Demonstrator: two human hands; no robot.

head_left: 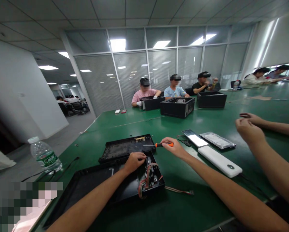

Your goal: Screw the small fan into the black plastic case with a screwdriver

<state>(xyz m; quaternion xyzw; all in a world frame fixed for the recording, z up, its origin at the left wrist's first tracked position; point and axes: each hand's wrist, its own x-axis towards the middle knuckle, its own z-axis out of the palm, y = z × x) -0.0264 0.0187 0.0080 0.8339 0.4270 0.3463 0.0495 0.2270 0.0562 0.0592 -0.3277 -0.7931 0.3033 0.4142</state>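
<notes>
My right hand (174, 147) grips a screwdriver (164, 145) by its orange and black handle, its metal shaft pointing left above the table. A shallow black case (105, 180) lies before me; its right end holds a metal mechanism and a bundle of striped ribbon wires (148, 177). My left hand (134, 161) reaches over that end, fingers pinched together at the inner parts; whatever they hold is hidden. Just behind, a flat black panel (125, 148) with a brass-coloured piece (140, 139) lies on the table. A loose wire connector (190, 192) trails out on the right.
On the green table (125, 125), a power bank (219, 161), a phone (195, 138) and a bagged part (218, 140) lie at right. A co-worker's hands (250, 129) are beyond them. A water bottle (44, 154) stands left. Across sit people with black boxes (178, 108).
</notes>
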